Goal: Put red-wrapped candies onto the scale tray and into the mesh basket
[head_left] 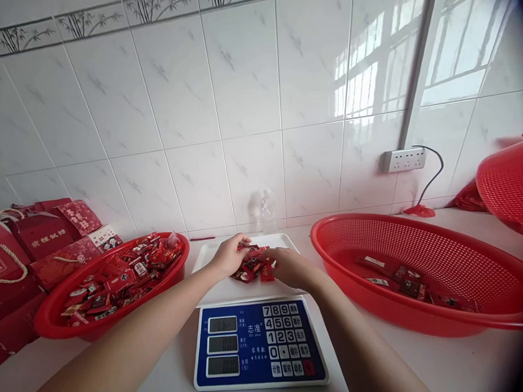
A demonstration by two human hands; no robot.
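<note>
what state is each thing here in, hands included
Left hand: at the packets
Right hand: at the packets
Packets: heaped on the tray
Tray: partly covered
Scale: digits showing, too faint to read surely
Left basket: heaped with packets
Right basket: sparsely filled
Clear bottle: upright

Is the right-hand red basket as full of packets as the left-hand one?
No: the right-hand basket holds only scattered packets with bare bottom showing, while the left-hand basket is heaped.
</note>
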